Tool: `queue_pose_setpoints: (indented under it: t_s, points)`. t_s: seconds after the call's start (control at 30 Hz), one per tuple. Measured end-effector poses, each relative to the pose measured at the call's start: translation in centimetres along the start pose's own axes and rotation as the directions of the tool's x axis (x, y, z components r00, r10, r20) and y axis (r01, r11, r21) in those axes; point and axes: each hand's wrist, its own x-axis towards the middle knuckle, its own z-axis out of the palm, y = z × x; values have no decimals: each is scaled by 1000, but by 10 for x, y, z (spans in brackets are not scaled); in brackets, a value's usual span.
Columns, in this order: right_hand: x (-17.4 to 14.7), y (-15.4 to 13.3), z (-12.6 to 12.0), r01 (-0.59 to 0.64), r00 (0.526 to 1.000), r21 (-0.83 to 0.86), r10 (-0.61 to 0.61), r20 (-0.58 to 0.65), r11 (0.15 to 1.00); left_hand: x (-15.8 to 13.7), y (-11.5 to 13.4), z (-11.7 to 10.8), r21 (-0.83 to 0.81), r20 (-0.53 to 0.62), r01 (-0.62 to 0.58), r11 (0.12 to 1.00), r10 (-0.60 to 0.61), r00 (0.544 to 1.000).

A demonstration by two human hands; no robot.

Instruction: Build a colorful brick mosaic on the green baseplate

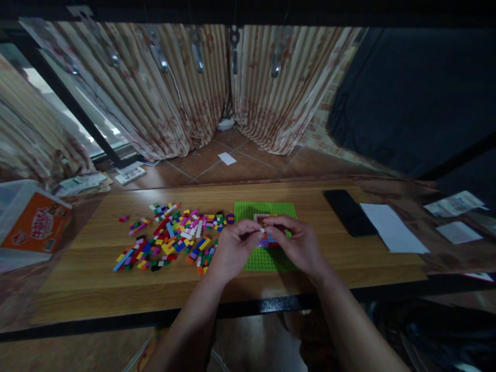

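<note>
My left hand (237,247) and my right hand (297,240) meet above a green studded baseplate (267,264), thumbs and forefingers pinched together. Between the fingertips shows a small white toy brick (262,230), partly covered, and both hands appear to grip it. Under and around the fingers, a low structure of bricks (263,242) in purple, red, blue and white stands on the baseplate. My hands hide much of it. To the left of my left hand lies a wide heap of loose toy bricks (170,240) in many colours.
The wooden table (89,289) has a dark front edge. A black phone (349,212) and a white paper sheet (393,227) lie at its right. Beyond the left end stands a clear bin with an orange box (36,222). Curtains (186,93) hang behind.
</note>
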Motion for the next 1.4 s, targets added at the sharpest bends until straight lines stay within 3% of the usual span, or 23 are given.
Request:
queue_pose_setpoints:
  t_s: [0.3,0.67,0.73,0.83,0.97,1.1,1.4]
  points:
    - [-2,1,-3,-50,998,55,47,49,997,1,-1,5,-85,-1,-13,996,13,1000]
    - [-1,3,-5,26,999,-143,-21,37,989,2,-4,11,-60,-14,0,998,-1,1000]
    - [0,5,-9,33,999,-213,-37,-18,976,3,-3,13,-64,-24,-1,998,0,1000]
    - [5,9,-20,-6,979,-330,-63,-196,944,2,-4,17,-18,-23,6,1000,-7,1000]
    - [10,15,-33,-61,944,-424,-85,-318,904,-2,-2,23,28,94,96,995,-98,991]
    - [10,17,-29,-62,963,-454,-67,-262,889,-5,4,29,-18,220,203,979,-195,956]
    - [12,23,-12,-36,981,-598,-86,-174,801,-4,-4,40,-196,323,320,927,-248,914]
